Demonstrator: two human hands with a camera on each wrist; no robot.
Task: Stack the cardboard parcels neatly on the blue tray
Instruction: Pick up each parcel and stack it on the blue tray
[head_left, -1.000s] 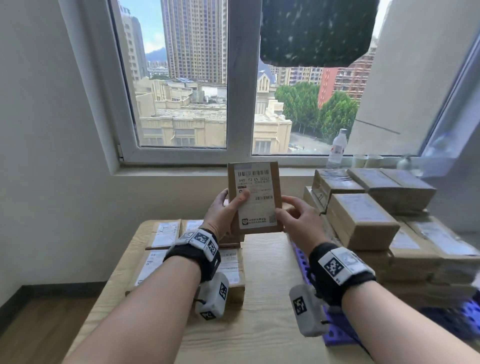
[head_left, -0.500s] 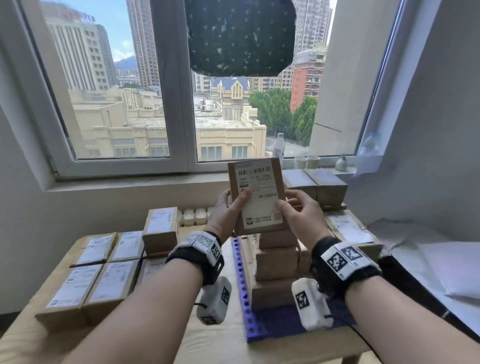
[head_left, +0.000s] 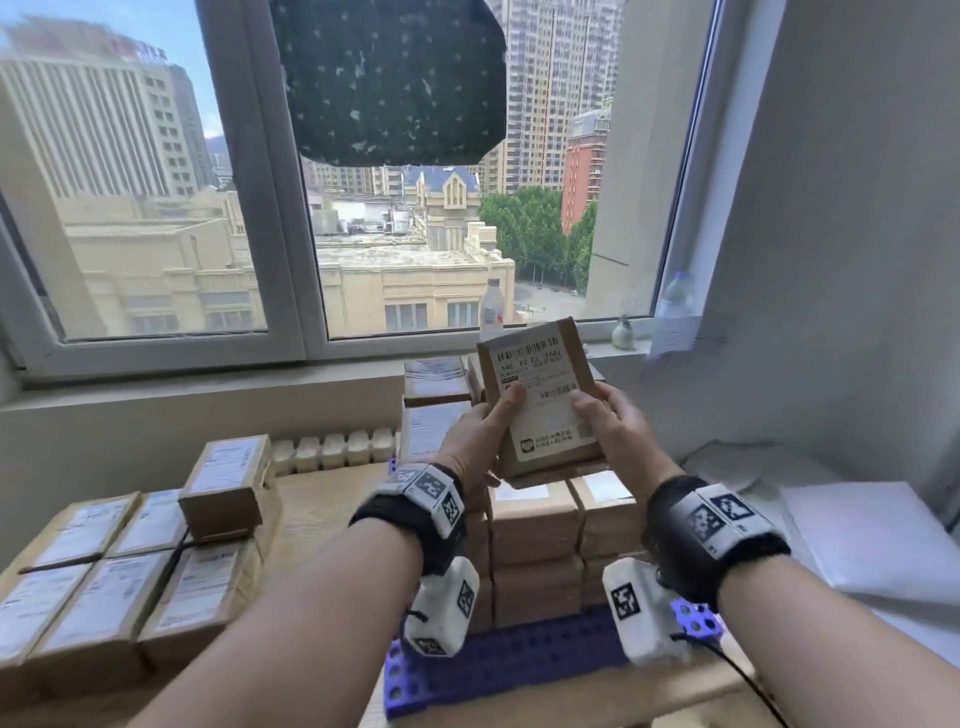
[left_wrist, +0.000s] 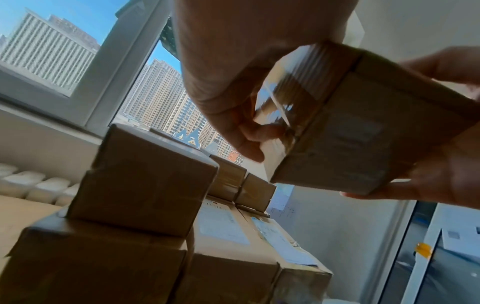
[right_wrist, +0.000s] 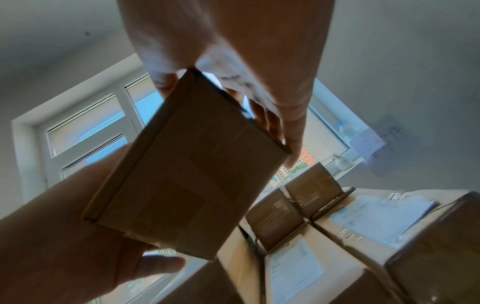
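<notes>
A small cardboard parcel with a white shipping label is held in the air by both hands, label facing me. My left hand grips its left edge, thumb on the label; my right hand grips the right edge. It hovers just above the stack of parcels that stands on the blue tray. The left wrist view shows the parcel over the stack tops. From the right wrist I see the parcel's plain underside.
More labelled parcels lie in rows on the wooden table at the left, one box on top of them. Small white bottles line the wall under the window. A plastic bottle stands on the sill. White sheets lie at the right.
Both hands carried the parcel rightward from the loose parcels and lowered it over the tray's stack; it tilted slightly and my view swung right with it.
</notes>
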